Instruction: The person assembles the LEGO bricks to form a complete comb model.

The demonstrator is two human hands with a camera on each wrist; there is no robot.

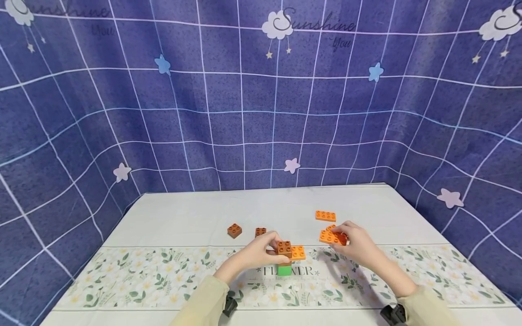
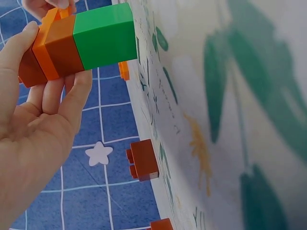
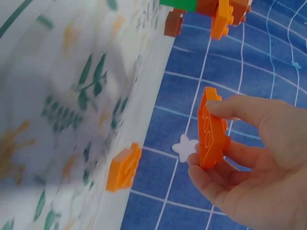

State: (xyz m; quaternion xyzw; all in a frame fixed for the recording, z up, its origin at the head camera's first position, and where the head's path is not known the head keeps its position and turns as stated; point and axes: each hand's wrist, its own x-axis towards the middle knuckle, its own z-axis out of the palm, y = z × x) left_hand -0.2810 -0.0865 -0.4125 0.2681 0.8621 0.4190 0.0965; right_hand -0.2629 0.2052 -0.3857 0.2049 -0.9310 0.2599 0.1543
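My left hand grips an upright stack of toy building bricks at the front middle. The stack has a green brick at the bottom, a brown brick above it, an orange plate that juts out to the right, and a brown brick on top. To the right, my right hand pinches an orange studded plate between thumb and fingers, raised off the table. More orange shows around these fingers in the head view; I cannot tell whether it is a separate piece.
Two brown bricks, one left and one nearer the left hand, lie on the white table. Another orange plate lies behind the right hand. A floral strip crosses the table. A blue grid curtain hangs behind and at both sides.
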